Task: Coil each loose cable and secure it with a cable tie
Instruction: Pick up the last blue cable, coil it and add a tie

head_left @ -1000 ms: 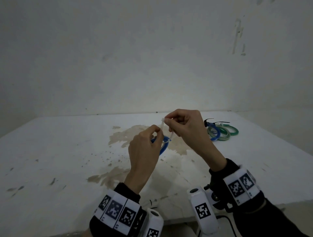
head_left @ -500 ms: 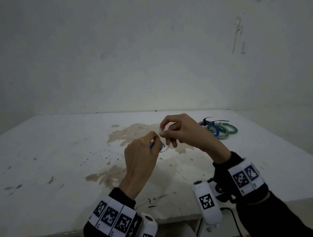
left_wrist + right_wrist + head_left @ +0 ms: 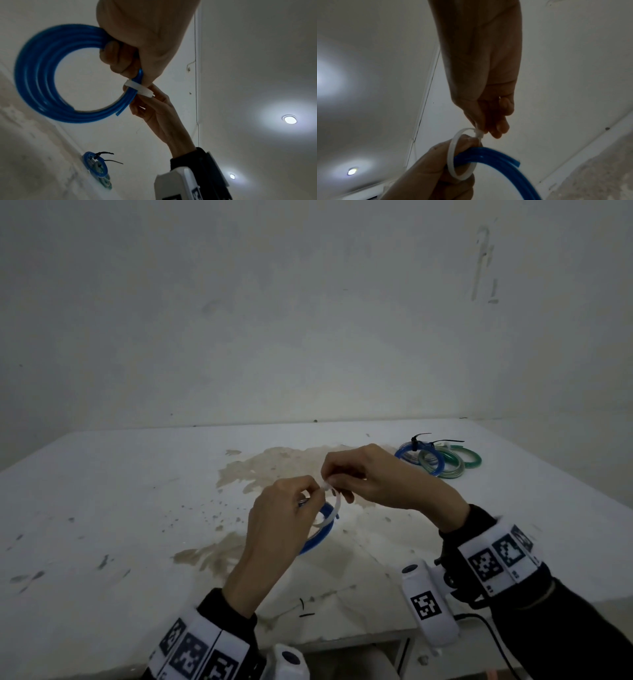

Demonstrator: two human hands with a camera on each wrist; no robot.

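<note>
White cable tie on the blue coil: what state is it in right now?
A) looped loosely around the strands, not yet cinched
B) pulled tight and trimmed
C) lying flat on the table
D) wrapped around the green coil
A: the white cable tie forms a wide loop around the blue coil gripped by the left hand, while the right hand pinches its head end.

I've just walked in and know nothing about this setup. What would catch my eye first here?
Probably the bright blue coil of cable, held up above the table by the left hand. A white cable tie loops loosely around it, its end pinched by the right hand. Further back on the right lie blue and green coils, already bundled with black ties.
</note>
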